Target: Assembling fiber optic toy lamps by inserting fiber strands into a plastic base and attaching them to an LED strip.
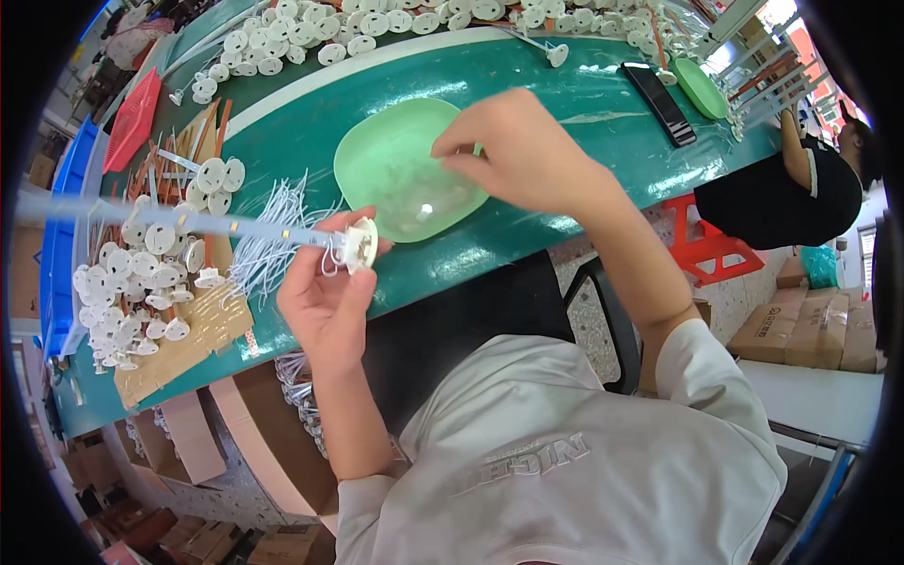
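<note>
My left hand (325, 301) grips a white round lamp base (360, 245) between thumb and fingers, just in front of the bowl. From the base a long pale LED strip (235, 226) runs out to the left, its far end blurred. A light-green plastic bowl (363, 155) rests on the table with small, indistinct greyish pieces at its bottom. Over the bowl's right side hangs my right hand (513, 155), thumb and forefinger drawn together. Whatever those fingertips may hold is too small to make out. A bundle of thin white wires (278, 231) lies left of my left hand.
Many similar white lamp bases (155, 240) pile on cardboard (188, 334) at left, with more (363, 24) along the far edge. On the green table (584, 104) lie a black phone (659, 104) and another green dish (702, 89). A co-worker (791, 198) sits at right near a red stool (702, 245).
</note>
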Demonstrator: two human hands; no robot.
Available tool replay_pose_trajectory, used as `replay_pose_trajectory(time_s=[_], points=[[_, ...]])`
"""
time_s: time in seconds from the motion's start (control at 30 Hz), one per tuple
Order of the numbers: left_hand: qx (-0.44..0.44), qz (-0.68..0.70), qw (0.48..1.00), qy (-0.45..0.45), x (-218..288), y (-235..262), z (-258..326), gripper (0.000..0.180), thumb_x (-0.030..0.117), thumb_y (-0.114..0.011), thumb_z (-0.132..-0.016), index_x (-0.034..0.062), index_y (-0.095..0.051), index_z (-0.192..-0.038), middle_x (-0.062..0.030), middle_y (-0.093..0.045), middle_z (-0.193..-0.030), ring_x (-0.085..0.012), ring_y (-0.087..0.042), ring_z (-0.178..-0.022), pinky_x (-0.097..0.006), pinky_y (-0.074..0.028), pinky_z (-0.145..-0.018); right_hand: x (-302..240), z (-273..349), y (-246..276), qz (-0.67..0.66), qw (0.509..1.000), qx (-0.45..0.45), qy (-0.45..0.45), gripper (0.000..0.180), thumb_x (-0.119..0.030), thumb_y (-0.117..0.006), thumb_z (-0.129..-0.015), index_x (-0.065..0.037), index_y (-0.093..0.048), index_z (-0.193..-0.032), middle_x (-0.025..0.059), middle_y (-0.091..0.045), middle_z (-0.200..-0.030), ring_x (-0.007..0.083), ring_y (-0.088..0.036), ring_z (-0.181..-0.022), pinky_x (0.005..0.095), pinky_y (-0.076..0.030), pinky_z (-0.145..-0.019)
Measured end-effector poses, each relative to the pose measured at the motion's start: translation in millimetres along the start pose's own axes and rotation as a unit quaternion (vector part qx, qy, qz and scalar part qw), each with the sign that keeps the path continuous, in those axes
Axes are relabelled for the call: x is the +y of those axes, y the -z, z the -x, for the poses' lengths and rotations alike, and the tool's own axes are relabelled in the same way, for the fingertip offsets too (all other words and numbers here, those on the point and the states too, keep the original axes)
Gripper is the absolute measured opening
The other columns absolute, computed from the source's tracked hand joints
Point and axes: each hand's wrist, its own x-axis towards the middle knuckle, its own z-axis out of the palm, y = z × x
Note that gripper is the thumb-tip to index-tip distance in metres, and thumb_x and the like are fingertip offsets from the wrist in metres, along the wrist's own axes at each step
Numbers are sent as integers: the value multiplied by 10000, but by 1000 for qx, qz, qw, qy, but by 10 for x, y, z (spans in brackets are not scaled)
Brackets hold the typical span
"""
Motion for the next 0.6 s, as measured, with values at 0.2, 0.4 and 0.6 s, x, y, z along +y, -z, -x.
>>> replay_pose_trajectory(time_s=[0.2,0.4,0.6], points=[[-4,-12,999,33,-60,66,-32,446,-65,-625,-850,-112,-495,-1274,-220,-595,-1201,-253,-607,-1086,-387,-517,-924,232,-233,-226,123,968,-195,-99,122,-52,-666,-698,10,-693,-799,168,-681,-790,348,-665,-764,388,-531,-740],[-18,-27,998,45,-67,82,-58,459,-77,-652,-833,-108,-509,-1268,-226,-603,-1189,-235,-601,-1089,-356,-494,-932,218,-330,-269,102,960,-218,-146,115,-50,-664,-697,9,-695,-792,171,-678,-753,324,-677,-771,385,-533,-744],[-26,-7,999,43,-37,84,-38,452,-40,-655,-845,-103,-501,-1265,-226,-599,-1195,-257,-609,-1089,-383,-502,-923,25,-140,-85,47,979,-147,-132,87,-31,-676,-708,23,-689,-775,150,-686,-748,282,-680,-702,328,-539,-662]])
